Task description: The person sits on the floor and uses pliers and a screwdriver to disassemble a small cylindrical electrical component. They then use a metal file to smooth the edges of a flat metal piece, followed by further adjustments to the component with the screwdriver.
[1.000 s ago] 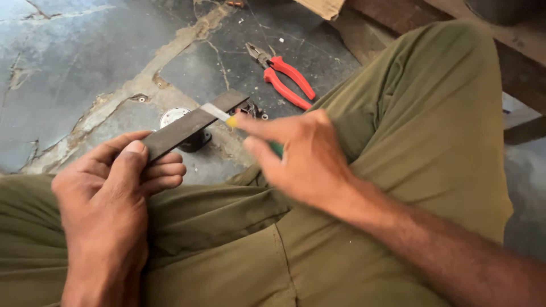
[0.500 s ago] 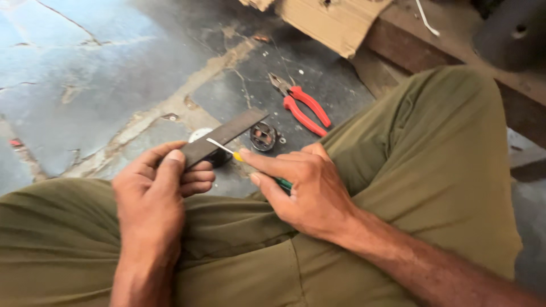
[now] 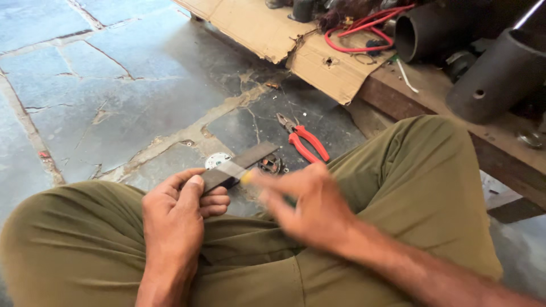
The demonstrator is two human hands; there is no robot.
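Person sitting cross-legged in olive trousers (image 3: 398,187) on a stone floor (image 3: 114,85).

Left hand (image 3: 176,219) is gripping the near end of a flat dark bar (image 3: 242,165): thumb lying along its top face, fingers curled shut beneath. The bar is long, narrow and dull grey-black, with a paler worn patch near the thumb; it is slanting up and away to the right, its far end hanging free above the floor.

Right hand (image 3: 310,204) is blurring with motion just right of the bar. A small yellow tip (image 3: 247,177) is showing at its fingertips, touching or just beside the bar's edge. Grip looks closed, but what it is holding cannot be told.

Red-handled pliers (image 3: 304,142) are lying on the floor beyond the bar. A white disc (image 3: 216,160) and a small dark round part (image 3: 270,165) are sitting under it. Torn cardboard (image 3: 318,57) is lying farther off.
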